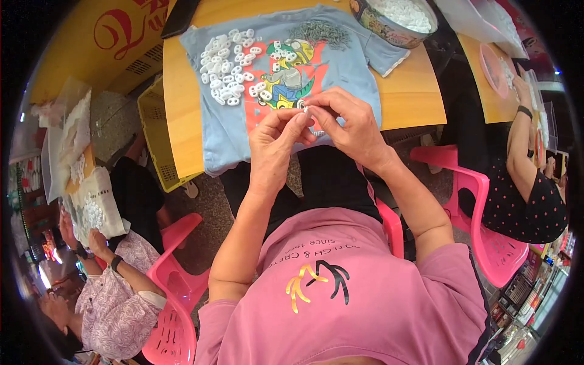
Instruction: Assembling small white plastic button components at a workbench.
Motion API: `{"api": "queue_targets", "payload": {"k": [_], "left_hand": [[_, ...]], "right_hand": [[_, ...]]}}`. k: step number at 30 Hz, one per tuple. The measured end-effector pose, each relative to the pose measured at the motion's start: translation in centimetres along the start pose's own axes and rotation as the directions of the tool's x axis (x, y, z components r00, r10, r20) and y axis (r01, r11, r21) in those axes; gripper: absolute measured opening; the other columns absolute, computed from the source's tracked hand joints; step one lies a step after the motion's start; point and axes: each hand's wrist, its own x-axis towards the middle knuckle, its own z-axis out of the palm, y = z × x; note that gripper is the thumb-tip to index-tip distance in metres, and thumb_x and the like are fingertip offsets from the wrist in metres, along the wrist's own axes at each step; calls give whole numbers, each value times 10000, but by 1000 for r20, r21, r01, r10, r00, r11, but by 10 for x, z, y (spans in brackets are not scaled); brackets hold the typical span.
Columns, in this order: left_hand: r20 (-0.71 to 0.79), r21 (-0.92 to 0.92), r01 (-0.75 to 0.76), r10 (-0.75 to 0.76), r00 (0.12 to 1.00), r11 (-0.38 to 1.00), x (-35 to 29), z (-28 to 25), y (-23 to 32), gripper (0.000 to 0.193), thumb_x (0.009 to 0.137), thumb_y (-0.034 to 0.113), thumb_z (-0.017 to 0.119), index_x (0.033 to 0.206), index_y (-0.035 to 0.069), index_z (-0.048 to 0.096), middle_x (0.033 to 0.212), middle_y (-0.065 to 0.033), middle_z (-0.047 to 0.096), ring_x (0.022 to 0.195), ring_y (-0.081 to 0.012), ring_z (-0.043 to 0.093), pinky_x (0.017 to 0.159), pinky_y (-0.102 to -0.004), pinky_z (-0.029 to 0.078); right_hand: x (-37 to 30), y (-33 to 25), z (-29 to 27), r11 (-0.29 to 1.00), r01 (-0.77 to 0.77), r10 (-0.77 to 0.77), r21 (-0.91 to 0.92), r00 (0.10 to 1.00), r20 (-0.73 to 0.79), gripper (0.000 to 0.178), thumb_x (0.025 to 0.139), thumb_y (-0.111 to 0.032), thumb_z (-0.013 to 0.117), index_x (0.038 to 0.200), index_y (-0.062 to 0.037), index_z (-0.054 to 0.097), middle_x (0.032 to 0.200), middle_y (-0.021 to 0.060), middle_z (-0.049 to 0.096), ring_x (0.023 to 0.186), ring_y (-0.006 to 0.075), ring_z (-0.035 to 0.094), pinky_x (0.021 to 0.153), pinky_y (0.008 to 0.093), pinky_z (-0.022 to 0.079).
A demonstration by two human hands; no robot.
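Note:
Over the near edge of a light-blue printed T-shirt (pixel 225 137), my left hand (pixel 277 137) and my right hand (pixel 353 125) meet fingertip to fingertip. Both are closed in a pinch around a small white plastic piece (pixel 306 109), mostly covered by the fingers. On the shirt's left side lies a loose heap of white oval pieces with two dark holes (pixel 225 70). A few similar white pieces lie on the print in the middle. Further back spreads a pile of thin grey-green bits (pixel 319 33), too small to make out.
The shirt covers part of a yellow wooden table (pixel 420 97). At the back right stands a round tin (pixel 395 27) full of white pieces. A yellow crate (pixel 159 131) is left of the table. People on pink chairs (pixel 480 201) work at both sides.

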Motion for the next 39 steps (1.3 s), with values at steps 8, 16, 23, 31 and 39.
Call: {"api": "queue_targets", "payload": {"k": [8, 16, 23, 31, 39], "left_hand": [[57, 79, -22, 18, 998, 997, 4, 1, -8, 184, 921, 96, 656, 1050, -23, 596, 900, -65, 658, 768, -115, 641, 673, -243, 524], [34, 51, -2, 0, 999, 999, 9, -3, -9, 152, 925, 97, 646, 1009, -14, 584, 892, -64, 645, 750, -125, 635, 678, -250, 521], [42, -11, 45, -44, 998, 999, 11, -6, -7, 165, 934, 123, 634, 1013, -11, 580, 897, -71, 645, 751, -136, 640, 688, -265, 523], [26, -86, 68, -66, 997, 994, 13, -14, -8, 155, 929, 122, 640, 1002, -3, 584, 896, -69, 653, 758, -135, 646, 696, -259, 523], [34, -126, 64, -60, 998, 990, 14, -15, -9, 163, 927, 134, 645, 998, 0, 586, 898, -72, 656, 755, -135, 648, 694, -258, 520]], "right_hand": [[-3, 2, -9, 989, 118, -119, -91, 993, 1, 123, 852, 17, 655, 972, 33, 635, 885, 119, 639, 717, 186, 637, 612, 279, 507], [24, 23, -49, 937, -22, 41, -348, 998, 47, 103, 847, -29, 652, 940, 15, 656, 865, 116, 648, 731, 239, 628, 662, 330, 490], [45, 47, -64, 807, 68, 72, -586, 975, 211, 135, 842, -107, 651, 911, 9, 651, 895, 173, 647, 817, 339, 621, 720, 398, 487], [72, 40, -69, 748, 47, 265, -662, 893, 363, 109, 806, -87, 612, 832, 19, 604, 778, 176, 657, 787, 356, 648, 703, 418, 496], [56, 53, -67, 754, 171, 44, -634, 950, 308, 141, 818, -61, 593, 924, 25, 629, 853, 191, 655, 788, 367, 641, 722, 429, 498]]}}
